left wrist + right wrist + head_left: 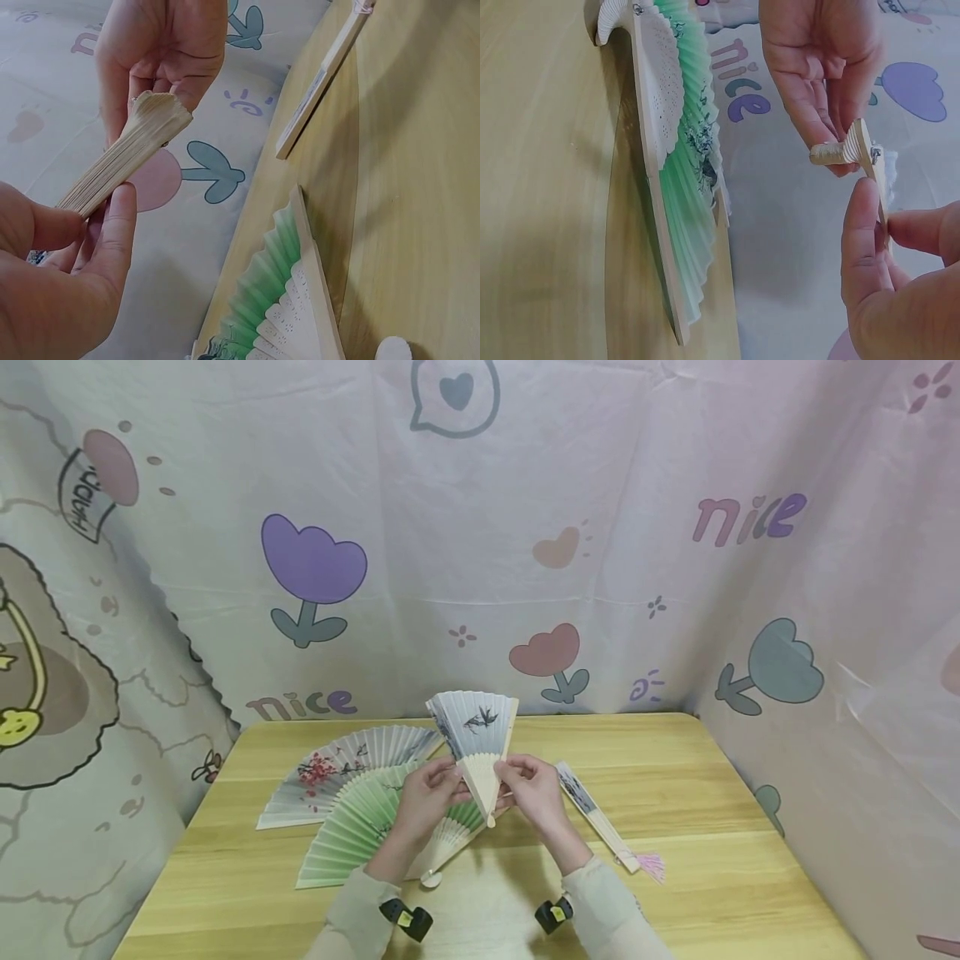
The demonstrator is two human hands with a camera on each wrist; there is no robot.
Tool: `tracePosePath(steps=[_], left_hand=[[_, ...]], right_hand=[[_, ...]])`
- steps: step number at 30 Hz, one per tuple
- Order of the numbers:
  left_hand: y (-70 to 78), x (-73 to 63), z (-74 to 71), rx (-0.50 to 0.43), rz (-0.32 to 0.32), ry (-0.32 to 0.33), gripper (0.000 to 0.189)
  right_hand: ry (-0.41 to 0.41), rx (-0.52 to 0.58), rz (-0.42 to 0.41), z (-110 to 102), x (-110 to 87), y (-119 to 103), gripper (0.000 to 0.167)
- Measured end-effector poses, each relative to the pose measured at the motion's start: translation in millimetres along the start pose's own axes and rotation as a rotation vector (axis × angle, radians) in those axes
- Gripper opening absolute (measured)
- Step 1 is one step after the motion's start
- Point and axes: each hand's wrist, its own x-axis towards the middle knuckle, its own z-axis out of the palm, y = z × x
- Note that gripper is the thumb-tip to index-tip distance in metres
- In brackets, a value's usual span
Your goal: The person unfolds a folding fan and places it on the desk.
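Note:
Both hands hold up a partly spread folding fan (474,727), grey-white with a dark bird-and-branch print and pale wooden ribs. My left hand (429,797) pinches its left edge rib between thumb and fingers. On the opposite side my right hand (534,789) pinches the right edge rib. The fan's pivot end points down toward me. In the left wrist view the stacked ribs (124,154) show edge-on between the two hands. From the right wrist, the pivot end (855,150) appears with a small metal pin.
Beneath the left forearm lies a spread green fan (360,827), overlapping a spread grey-white fan (322,777) with red blossoms. A folded fan (600,818) with a pink tassel (651,866) lies at the right. Printed cloth hangs behind the wooden table (720,860) and at its sides.

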Motion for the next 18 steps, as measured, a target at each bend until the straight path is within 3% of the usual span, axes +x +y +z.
tracePosePath(steps=[18], left_hand=[[-0.4, -0.1, -2.1, -0.092, -0.015, 0.041, 0.046]], right_hand=[[0.054, 0.047, 0.024, 2.5, 0.9, -4.3, 0.026]])
